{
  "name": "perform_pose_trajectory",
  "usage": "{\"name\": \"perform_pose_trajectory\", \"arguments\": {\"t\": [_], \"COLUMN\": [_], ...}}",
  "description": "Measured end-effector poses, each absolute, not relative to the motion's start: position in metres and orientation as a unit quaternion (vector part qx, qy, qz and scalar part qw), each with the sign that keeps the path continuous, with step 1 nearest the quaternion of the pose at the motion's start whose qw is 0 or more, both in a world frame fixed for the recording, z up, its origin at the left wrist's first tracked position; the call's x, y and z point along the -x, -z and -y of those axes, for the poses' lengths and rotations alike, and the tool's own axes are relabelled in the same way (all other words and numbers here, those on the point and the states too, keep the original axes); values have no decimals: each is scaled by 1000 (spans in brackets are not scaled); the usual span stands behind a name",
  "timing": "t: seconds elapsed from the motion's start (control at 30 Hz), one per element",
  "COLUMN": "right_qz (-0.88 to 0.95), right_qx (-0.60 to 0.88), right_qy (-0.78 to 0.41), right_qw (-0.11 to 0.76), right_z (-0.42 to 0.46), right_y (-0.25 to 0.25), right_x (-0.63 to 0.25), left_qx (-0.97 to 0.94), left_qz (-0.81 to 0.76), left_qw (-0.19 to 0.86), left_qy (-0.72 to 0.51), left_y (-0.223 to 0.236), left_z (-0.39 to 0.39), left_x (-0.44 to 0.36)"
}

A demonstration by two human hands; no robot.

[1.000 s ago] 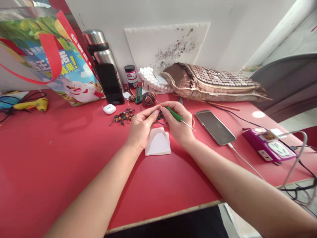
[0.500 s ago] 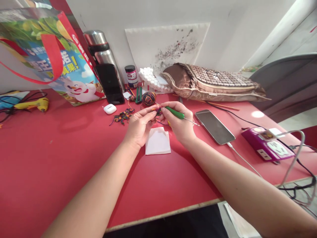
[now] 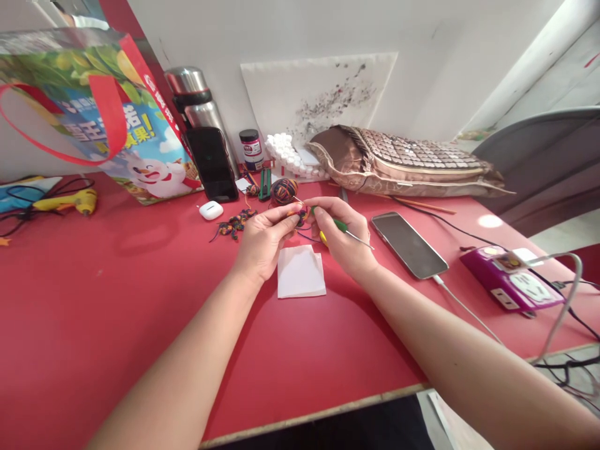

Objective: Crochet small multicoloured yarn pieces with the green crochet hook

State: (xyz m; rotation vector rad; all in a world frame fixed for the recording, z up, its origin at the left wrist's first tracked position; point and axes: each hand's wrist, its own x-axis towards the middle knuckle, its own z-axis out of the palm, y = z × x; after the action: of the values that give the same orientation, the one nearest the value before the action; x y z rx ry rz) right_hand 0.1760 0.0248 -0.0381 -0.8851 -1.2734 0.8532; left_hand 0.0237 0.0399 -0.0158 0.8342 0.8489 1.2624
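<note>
My left hand [image 3: 262, 244] pinches a small crocheted piece [image 3: 302, 216] of multicoloured yarn between thumb and fingers. In my right hand [image 3: 344, 240] is a crochet hook with a green handle [image 3: 339, 224]. One metal end of it points at my left fingertips, close to the crocheted piece; the other sticks out past the right palm. Behind my hands sits a ball of multicoloured yarn [image 3: 284, 190]. A curly crocheted strip [image 3: 233, 224] lies left of my left fingers. Below both hands, folded white paper [image 3: 301, 272] rests on the red table [image 3: 154, 300]. Something small and yellow shows under my right hand, partly hidden.
On the left are a shopping bag [image 3: 154, 172], glue gun [image 3: 70, 201], black phone [image 3: 212, 164], steel flask [image 3: 206, 115] and white earbud case [image 3: 210, 210]. To the right lie a charging phone [image 3: 410, 245], purple power strip [image 3: 513, 281] and brown cushion [image 3: 412, 162].
My right fingers have drawn back slightly from the crocheted piece, and the hook has turned so its metal tip points at the left fingertips. The whole view has shifted slightly.
</note>
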Motion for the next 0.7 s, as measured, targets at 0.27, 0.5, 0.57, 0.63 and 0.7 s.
{"name": "perform_pose_trajectory", "arguments": {"t": [0.27,0.5,0.57,0.63,0.7], "right_qz": [540,523,506,491,483], "right_qx": [380,369,369,368,369], "right_qy": [-404,-398,-410,-427,-437], "right_qw": [633,657,663,664,663], "right_z": [-27,-26,-27,-27,-28], "right_y": [42,39,39,38,38], "right_x": [-176,-172,-171,-171,-171], "left_qx": [-366,-336,-305,-289,-282], "left_qz": [-381,-364,-362,-365,-367], "left_qw": [653,678,696,706,709], "left_qy": [-543,-543,-540,-534,-532], "left_y": [17,16,14,12,11], "left_z": [-40,-37,-36,-37,-38], "left_x": [-22,-27,-28,-27,-26]}}
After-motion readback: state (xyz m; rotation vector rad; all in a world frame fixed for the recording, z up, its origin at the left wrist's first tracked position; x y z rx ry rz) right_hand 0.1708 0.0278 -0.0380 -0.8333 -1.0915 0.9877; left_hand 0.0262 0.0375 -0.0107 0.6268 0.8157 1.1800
